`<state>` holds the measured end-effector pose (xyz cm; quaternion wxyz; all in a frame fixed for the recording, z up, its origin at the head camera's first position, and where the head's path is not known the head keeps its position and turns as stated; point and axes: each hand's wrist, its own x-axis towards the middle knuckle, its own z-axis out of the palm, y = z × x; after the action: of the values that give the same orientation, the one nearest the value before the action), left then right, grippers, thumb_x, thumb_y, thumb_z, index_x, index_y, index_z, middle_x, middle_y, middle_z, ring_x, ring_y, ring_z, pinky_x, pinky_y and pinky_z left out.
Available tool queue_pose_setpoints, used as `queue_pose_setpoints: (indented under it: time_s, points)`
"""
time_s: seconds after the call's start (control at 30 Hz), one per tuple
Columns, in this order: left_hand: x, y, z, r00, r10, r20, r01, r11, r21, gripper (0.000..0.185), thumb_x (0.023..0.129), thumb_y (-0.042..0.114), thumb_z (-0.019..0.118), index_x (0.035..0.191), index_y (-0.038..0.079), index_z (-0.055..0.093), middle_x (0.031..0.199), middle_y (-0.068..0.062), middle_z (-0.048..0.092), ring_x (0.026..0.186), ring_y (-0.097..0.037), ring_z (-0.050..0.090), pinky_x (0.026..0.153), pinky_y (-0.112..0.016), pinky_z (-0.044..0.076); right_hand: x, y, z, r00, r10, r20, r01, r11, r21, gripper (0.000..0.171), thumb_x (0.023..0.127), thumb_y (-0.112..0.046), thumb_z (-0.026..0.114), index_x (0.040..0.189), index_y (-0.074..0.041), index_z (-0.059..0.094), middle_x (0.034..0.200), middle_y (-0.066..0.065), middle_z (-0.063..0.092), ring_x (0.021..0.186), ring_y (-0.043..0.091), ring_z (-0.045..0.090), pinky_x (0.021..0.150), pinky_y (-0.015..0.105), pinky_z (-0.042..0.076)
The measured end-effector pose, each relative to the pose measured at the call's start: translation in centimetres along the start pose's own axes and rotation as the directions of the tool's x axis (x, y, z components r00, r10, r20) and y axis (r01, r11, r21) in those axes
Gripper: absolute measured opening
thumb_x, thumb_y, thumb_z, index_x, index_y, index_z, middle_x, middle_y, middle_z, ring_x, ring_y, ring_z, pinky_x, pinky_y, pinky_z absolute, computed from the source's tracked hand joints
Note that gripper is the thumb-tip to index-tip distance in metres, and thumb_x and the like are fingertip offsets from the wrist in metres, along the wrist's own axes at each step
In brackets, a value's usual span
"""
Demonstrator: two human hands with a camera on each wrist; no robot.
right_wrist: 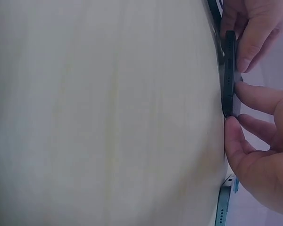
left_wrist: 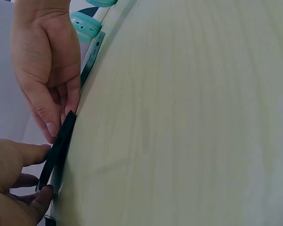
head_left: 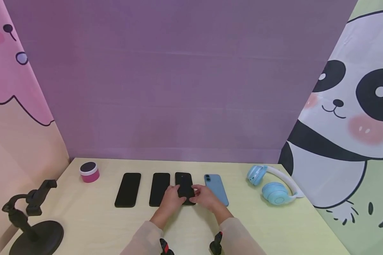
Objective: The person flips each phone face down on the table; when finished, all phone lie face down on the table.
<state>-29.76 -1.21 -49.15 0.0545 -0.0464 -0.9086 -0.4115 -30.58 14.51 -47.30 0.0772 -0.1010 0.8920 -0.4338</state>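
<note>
A black smartphone (head_left: pixel 185 180) lies between both hands, a small camera mark near its far end. My left hand (head_left: pixel 171 199) holds it by the left side, fingers and thumb at its edge. From the right, my right hand (head_left: pixel 208 197) grips the opposite edge, with its thumb at the near corner. In the left wrist view the phone (left_wrist: pixel 59 153) appears edge-on and slightly tilted. The right wrist view shows its near end (right_wrist: pixel 229 70) just over the tabletop. Left of it lies another black phone (head_left: pixel 157 187), partly covered by my left hand; on the right lies a blue phone (head_left: pixel 215 187).
A third black phone (head_left: pixel 127 190) lies farther left. Behind it to the left stands a pink and white jar (head_left: pixel 89 173) with a dark top. A black stand (head_left: pixel 35 235) occupies the near left corner. Blue and white headphones (head_left: pixel 276 193) rest at the right edge of the table (head_left: pixel 290 230).
</note>
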Motion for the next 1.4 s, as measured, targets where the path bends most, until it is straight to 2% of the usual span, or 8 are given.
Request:
queue_pose_setpoints:
  time_s: [0.23, 0.37, 0.67, 1.13, 1.4]
  points:
    - [0.1, -0.2, 0.3, 1.0, 0.022, 0.006, -0.022, 1.0, 0.017, 0.053, 0.082, 0.009, 0.077, 0.125, -0.014, 0.056, 0.12, -0.029, 0.051, 0.114, -0.043, 0.052, 0.095, -0.05, 0.044, 0.4, 0.4, 0.3, 0.999, 0.023, -0.03, -0.024, 0.999, -0.036, 0.054, 0.081, -0.003, 0.076, 0.131, 0.005, 0.056, 0.099, 0.012, 0.06, 0.086, 0.025, 0.058, 0.079, 0.042, 0.049]
    - [0.1, -0.2, 0.3, 0.999, 0.029, 0.017, -0.03, 0.999, 0.03, 0.053, 0.083, 0.01, 0.076, 0.126, -0.014, 0.056, 0.12, -0.028, 0.051, 0.114, -0.042, 0.052, 0.095, -0.05, 0.043, 0.3, 0.4, 0.2, 0.999, 0.022, -0.044, -0.025, 0.997, -0.077, 0.054, 0.082, -0.008, 0.077, 0.13, 0.004, 0.057, 0.095, 0.012, 0.06, 0.082, 0.023, 0.057, 0.076, 0.039, 0.049]
    - [0.2, 0.0, 0.4, 0.998, -0.013, 0.063, 0.01, 0.999, 0.048, 0.054, 0.088, 0.011, 0.073, 0.132, -0.011, 0.052, 0.122, -0.025, 0.048, 0.118, -0.041, 0.046, 0.096, -0.049, 0.043, 0.2, -0.6, 0.2, 0.995, 0.084, -0.057, -0.089, 0.991, -0.101, 0.054, 0.082, -0.005, 0.077, 0.132, 0.003, 0.056, 0.098, 0.011, 0.06, 0.086, 0.025, 0.056, 0.08, 0.044, 0.047]
    - [0.1, 0.1, 0.7, 0.995, -0.013, 0.103, -0.001, 0.99, 0.139, 0.053, 0.09, 0.015, 0.071, 0.132, -0.011, 0.052, 0.122, -0.021, 0.046, 0.113, -0.035, 0.046, 0.094, -0.047, 0.045, 0.5, -0.3, 0.4, 0.993, 0.095, -0.069, -0.104, 0.983, -0.149, 0.056, 0.081, -0.005, 0.077, 0.132, 0.003, 0.056, 0.097, 0.01, 0.059, 0.085, 0.026, 0.055, 0.079, 0.043, 0.048]
    - [0.0, -0.5, -0.1, 0.992, -0.001, 0.128, -0.011, 0.995, 0.096, 0.055, 0.09, 0.017, 0.071, 0.133, -0.011, 0.051, 0.122, -0.022, 0.047, 0.116, -0.037, 0.048, 0.095, -0.049, 0.044, 0.5, -1.0, 0.5, 0.988, 0.111, -0.105, -0.126, 0.979, -0.157, 0.052, 0.084, -0.008, 0.076, 0.131, 0.003, 0.057, 0.102, 0.015, 0.063, 0.088, 0.028, 0.059, 0.081, 0.044, 0.051]
